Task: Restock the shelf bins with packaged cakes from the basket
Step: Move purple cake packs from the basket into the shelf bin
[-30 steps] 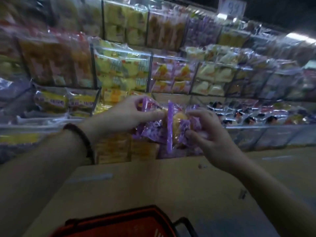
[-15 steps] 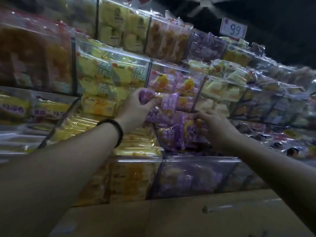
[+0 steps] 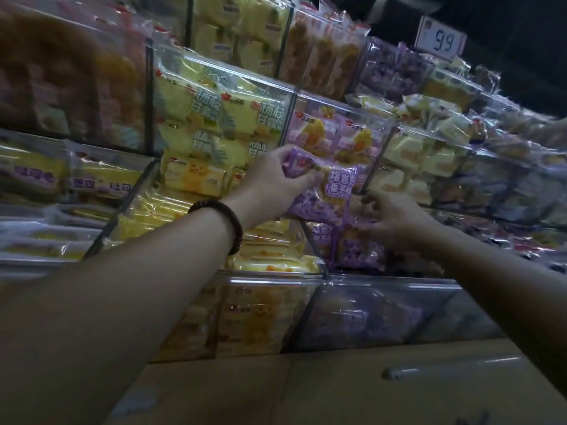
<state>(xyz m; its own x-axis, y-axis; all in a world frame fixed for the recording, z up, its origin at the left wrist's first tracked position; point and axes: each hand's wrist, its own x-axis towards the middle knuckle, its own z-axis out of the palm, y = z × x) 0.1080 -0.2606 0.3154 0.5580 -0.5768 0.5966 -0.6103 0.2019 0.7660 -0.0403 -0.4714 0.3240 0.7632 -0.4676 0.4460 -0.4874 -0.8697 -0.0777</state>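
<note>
Head view, left to right. Yellow packets (image 3: 184, 216) filled the bin at left, stacked up against a clear slanted divider (image 3: 316, 253) that parted them from the purple bin. Your left hand (image 3: 276, 182), with a dark bracelet (image 3: 222, 223) on its wrist, curled its fingers round the upper corner of a purple packaged cake (image 3: 328, 194) and held it above the divider. The cake hung just in front of the clear wall of the upper bin (image 3: 340, 111). Below it, more purple packets (image 3: 356, 250) stood behind a clear front wall (image 3: 352, 283). Your right hand (image 3: 395, 222) rested bent fingers on those packets; whether it pinched one could not be told. Both hands crowded the gap between the stacked packets and the upper bin. A price tag (image 3: 440, 38) reading 9.9 stood at upper right, and a tan ledge (image 3: 337, 391) ran beneath the bins.
</note>
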